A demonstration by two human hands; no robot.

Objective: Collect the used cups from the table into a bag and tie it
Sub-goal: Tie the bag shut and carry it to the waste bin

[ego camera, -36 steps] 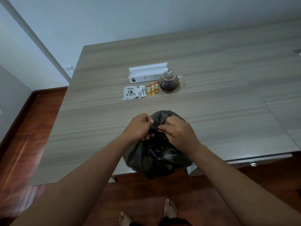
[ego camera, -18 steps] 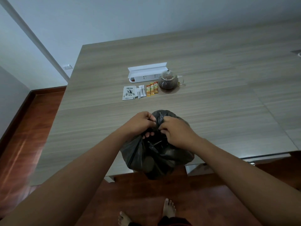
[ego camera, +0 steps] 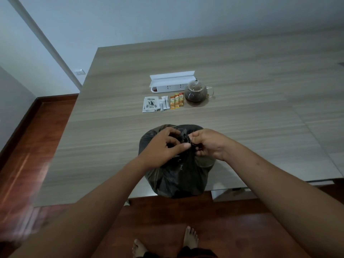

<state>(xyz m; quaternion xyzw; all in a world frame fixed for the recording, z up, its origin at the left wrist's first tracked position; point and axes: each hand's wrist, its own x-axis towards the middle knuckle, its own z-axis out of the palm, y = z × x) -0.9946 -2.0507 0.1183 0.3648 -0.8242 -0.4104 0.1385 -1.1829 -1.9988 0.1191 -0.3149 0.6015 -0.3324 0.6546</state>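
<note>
A full black plastic bag (ego camera: 178,175) sits at the near edge of the wooden table (ego camera: 251,112), bulging over the edge. Its gathered mouth is bunched into a twisted neck between my hands. My left hand (ego camera: 165,144) pinches the neck from the left, thumb and fingers closed on the plastic. My right hand (ego camera: 208,144) grips the same neck from the right. No cups are visible; whatever is in the bag is hidden by the dark plastic.
Further back on the table stand a glass teapot (ego camera: 196,93) of dark tea, a white power strip in its box (ego camera: 169,84), a tea packet (ego camera: 151,104) and several sachets (ego camera: 176,100). My bare feet (ego camera: 189,239) are on the red-brown floor below the table edge.
My hands have shifted slightly apart on the bag's neck, the left fingers now wrapping around the twisted plastic. The bag itself has stayed at the table edge.
</note>
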